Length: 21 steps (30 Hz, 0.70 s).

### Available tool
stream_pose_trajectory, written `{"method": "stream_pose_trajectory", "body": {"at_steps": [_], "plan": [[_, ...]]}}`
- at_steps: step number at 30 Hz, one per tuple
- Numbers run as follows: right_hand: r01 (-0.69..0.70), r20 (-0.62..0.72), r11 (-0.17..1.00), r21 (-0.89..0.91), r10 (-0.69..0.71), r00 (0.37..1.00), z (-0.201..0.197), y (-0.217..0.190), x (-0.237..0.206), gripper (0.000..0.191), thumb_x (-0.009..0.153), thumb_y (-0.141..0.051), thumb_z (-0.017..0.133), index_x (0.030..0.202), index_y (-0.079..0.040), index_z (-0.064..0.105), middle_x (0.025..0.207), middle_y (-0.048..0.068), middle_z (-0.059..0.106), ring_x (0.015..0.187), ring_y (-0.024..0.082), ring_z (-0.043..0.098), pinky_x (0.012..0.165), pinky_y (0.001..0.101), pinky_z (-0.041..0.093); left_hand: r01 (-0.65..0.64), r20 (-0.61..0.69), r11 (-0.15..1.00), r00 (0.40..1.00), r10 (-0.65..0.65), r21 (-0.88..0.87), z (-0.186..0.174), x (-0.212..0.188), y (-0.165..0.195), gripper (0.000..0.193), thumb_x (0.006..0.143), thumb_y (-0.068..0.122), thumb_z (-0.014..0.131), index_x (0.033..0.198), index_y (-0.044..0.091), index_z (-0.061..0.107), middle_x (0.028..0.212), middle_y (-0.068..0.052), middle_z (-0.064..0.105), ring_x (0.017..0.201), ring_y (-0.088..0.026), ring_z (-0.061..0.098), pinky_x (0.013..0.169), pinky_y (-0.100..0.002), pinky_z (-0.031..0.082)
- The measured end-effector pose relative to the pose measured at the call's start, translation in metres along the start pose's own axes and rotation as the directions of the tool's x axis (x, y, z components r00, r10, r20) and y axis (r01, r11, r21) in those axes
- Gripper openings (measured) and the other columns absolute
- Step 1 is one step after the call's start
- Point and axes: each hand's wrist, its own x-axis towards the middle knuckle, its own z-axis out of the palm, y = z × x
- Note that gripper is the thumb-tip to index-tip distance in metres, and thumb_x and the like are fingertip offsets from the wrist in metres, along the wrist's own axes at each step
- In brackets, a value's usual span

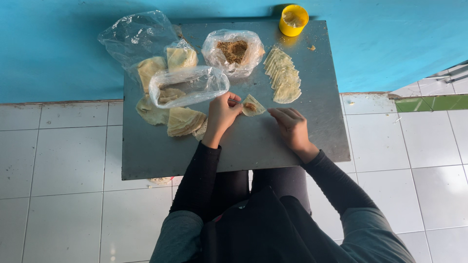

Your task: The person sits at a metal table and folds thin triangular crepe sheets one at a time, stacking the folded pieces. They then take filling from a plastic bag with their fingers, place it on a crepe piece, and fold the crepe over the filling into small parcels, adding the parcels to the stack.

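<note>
**Folding a Little Wrapper on a Metal Table**

A flat grey metal table [292, 151] sits on a white tile floor [58, 156]. Behind it is a bright blue wall [58, 48].

On the left lie crinkly clear plastic bags [187, 85] and soft, thin, pale wrappers [184, 121] in stacks. Next is the left hand [222, 114]. Its fingers are pinched shut on the edge of a small folded wrapper [253, 105] with brown filling, in the middle of the table. Behind it, a clear bag holds crumbly brown filling [233, 50]. The right hand [291, 126] lies just beside the folded wrapper, fingers bent and loose, holding nothing. A neat row of folded pieces [283, 76] comes next, then a round yellow cup [293, 20].
</note>
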Motion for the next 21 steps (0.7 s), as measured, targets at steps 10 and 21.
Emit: {"method": "stream_pose_trajectory", "body": {"at_steps": [10,21], "plan": [[0.176,0.125,0.972,-0.153,-0.157,0.98,-0.009,-0.004,-0.01,0.043,0.083,0.004,0.071,0.125,-0.008,0.072,0.112,0.009,0.072,0.1,0.028,0.071,0.085,0.0381,0.06,0.025,0.021,0.999,0.999,-0.024,-0.031,-0.002,0.001,0.0,0.017,0.085,0.006,0.072,0.1,-0.002,0.07,0.081,-0.01,0.076,0.069,-0.014,0.077,0.062,-0.026,0.06],[0.02,-0.04,0.995,-0.102,-0.025,0.999,-0.023,-0.001,-0.012,0.025,0.093,0.003,0.072,0.117,-0.005,0.076,0.105,0.012,0.075,0.089,0.025,0.073,0.077,0.0349,0.059,0.054,0.029,0.989,0.998,-0.05,-0.139,0.002,0.002,0.0,0.014,0.094,0.006,0.061,0.1,-0.003,0.07,0.079,-0.01,0.076,0.07,-0.013,0.077,0.063,-0.025,0.061]]}}
